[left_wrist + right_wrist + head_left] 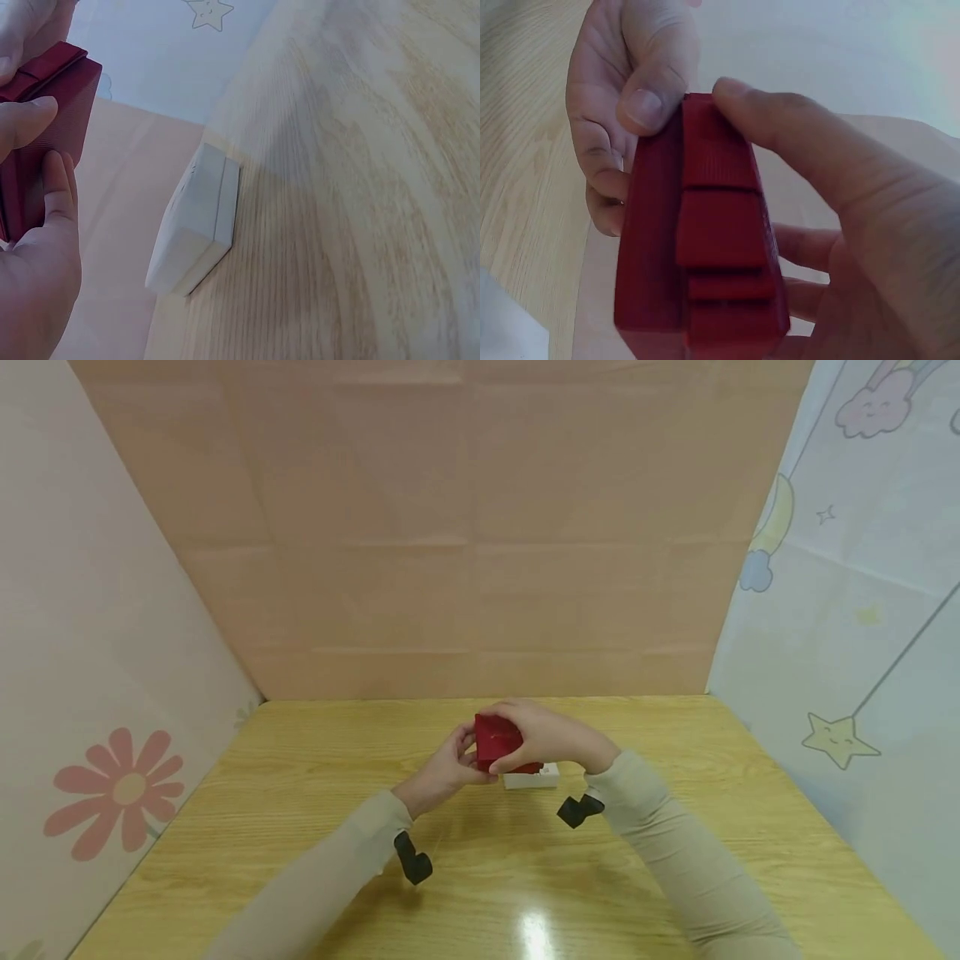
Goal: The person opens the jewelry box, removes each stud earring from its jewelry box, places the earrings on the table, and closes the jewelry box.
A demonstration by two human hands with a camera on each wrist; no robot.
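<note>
Between both hands is a small dark red gift box (495,745), held above the table. A flat ribbon bow (720,225) runs along one face of it in the right wrist view. My left hand (446,770) grips the left end, its thumb and fingers on opposite sides in the left wrist view. From the right, my right hand (553,735) holds the box with the thumb along one edge and the fingers around the far side. Just beyond and below sits a white box (196,221) on the tabletop, partly covered by the red one in the head view.
The wooden table (337,727) reaches back to a peach-coloured backdrop (480,527). Pale side walls stand left and right, with a printed flower (127,789) and a star (840,739). A black strap piece hangs under each sleeve cuff.
</note>
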